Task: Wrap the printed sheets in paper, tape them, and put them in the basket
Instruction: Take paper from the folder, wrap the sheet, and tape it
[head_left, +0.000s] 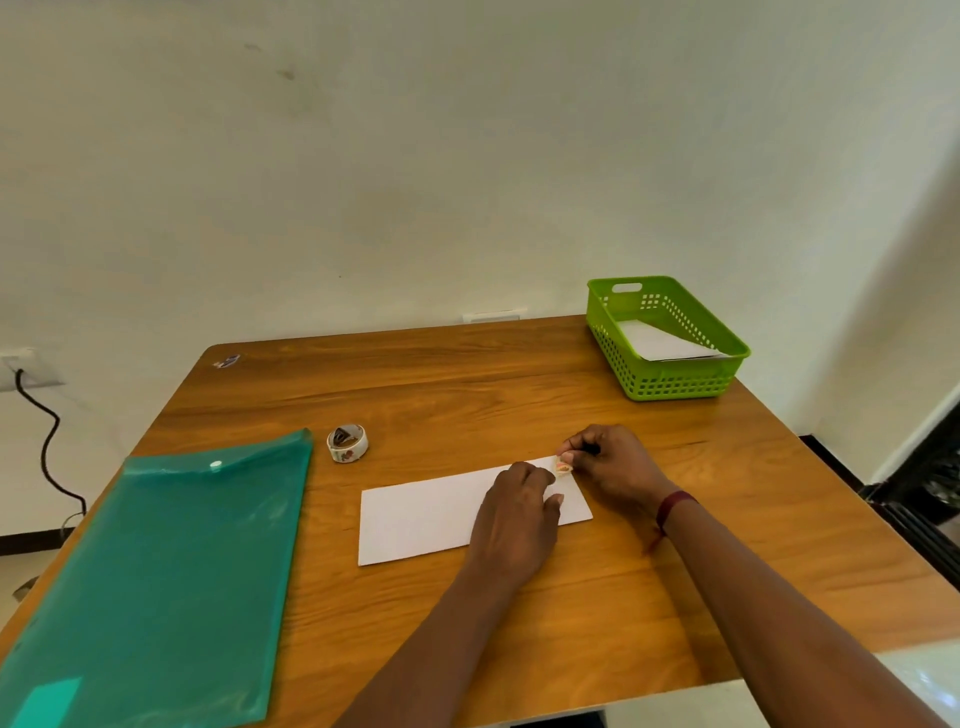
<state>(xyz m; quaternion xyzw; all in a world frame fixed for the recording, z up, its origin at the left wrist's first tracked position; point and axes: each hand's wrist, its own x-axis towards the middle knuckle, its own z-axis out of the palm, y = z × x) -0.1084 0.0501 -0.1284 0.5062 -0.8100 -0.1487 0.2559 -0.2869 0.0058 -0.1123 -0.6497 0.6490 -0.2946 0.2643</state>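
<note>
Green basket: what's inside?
White folded paper lies in the basket, with at least two layers showing. The near wall hides the paper's lower edge and the basket floor. What the paper wraps cannot be seen.

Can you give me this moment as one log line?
left hand: rests on white paper packet | right hand: pinches tape piece at packet edge | tape roll: on table | green basket: holds folded paper
</note>
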